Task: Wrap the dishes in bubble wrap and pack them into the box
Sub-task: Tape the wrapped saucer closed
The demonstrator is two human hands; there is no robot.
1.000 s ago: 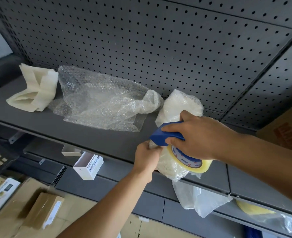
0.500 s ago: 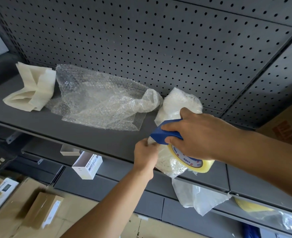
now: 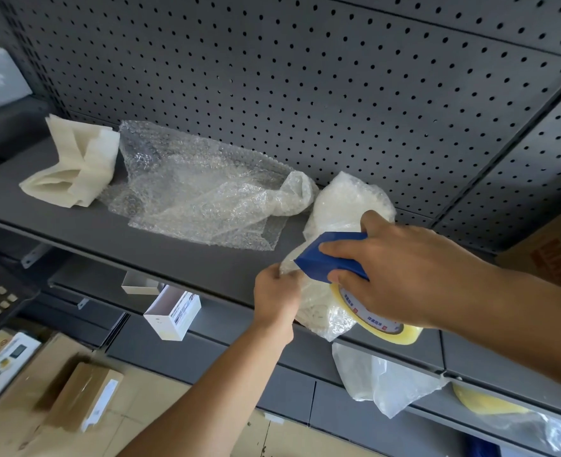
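A dark grey pegboard wall [image 3: 305, 77] rises behind a grey metal shelf [image 3: 74, 225] that runs across the view. At the shelf's left end lies a folded white foam sheet [image 3: 74, 169], and just beside it a loose sheet of bubble wrap [image 3: 200, 196] spreads crumpled over the shelf's middle. To the right of that sheet, at the shelf's front edge, sits a wrapped bundle [image 3: 341, 199] of bubble wrap with something pale inside; its shape cannot be made out. The right hand [image 3: 401, 275] comes in from the right with its fingers curled round a blue tape dispenser [image 3: 328, 255], whose front edge sits against the bundle, and a yellowish tape roll [image 3: 374, 321] shows under the palm. The left hand [image 3: 276, 295] reaches up from below and pinches the wrap on the bundle's left side, just beside the dispenser's tip. Below the shelf a small white box [image 3: 173, 313] sits tilted by a lower ledge, a plastic bag [image 3: 384, 380] hangs under the bundle, and cardboard parcels [image 3: 81, 394] lie on the floor. A brown carton [image 3: 552, 255] shows at the right edge.
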